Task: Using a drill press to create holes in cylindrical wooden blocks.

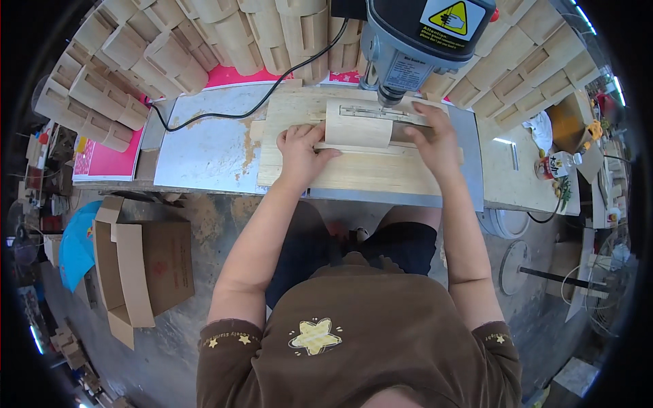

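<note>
A pale wooden cylinder (350,130) with a slotted metal strip (364,112) along its top lies sideways on a wooden board (326,175). It sits under the chuck of a bench drill press (401,58). A darker grey-brown rounded core (403,132) shows at its right end. My left hand (299,155) is closed at the cylinder's left end, fingers curled against it and thumb stretched along the board. Around the right end my right hand (439,141) is open, thumb and fingers apart; whether its fingertips touch is unclear.
Stacked wooden cylinders with cut-outs (115,102) line the back left, and more (517,64) the back right. A black cable (265,95) crosses the white bench top (204,153). A plastic bottle (558,165) stands at right. An open cardboard box (153,265) sits on the floor left.
</note>
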Available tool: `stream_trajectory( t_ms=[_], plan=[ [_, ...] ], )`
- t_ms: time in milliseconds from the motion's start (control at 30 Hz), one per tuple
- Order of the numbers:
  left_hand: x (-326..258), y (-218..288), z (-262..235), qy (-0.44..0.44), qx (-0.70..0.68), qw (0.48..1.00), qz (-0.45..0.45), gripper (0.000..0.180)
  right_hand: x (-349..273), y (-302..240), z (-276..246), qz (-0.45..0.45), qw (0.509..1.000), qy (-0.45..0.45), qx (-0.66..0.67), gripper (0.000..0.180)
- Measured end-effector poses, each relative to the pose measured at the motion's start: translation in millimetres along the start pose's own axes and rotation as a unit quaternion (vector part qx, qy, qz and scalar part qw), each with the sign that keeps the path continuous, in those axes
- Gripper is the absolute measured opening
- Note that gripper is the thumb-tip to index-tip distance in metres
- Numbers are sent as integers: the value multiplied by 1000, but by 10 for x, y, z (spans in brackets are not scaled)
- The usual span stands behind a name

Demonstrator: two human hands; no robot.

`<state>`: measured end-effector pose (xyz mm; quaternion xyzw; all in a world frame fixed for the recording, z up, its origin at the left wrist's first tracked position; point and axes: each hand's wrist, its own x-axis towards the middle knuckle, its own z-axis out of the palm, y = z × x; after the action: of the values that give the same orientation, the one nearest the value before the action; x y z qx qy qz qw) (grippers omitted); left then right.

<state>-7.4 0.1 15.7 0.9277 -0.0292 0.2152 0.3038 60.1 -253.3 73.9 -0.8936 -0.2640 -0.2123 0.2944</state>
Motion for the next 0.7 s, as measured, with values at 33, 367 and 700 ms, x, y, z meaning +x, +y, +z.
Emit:
stream_trajectory(
  t_ms=[33,367,700],
  plan=[
    [-7,-11,-13,-2,-5,1000,4,58,17,-35,-58,69,989,27,128,45],
    [1,-28,21,-10,-17,1000,9,53,1411,-372,-1056,-19,955,235,178,24],
    [-28,-50,-10,-3,-14,1000,14,51,1017,-653,-1243,38,991,122,37,24]
  ],
)
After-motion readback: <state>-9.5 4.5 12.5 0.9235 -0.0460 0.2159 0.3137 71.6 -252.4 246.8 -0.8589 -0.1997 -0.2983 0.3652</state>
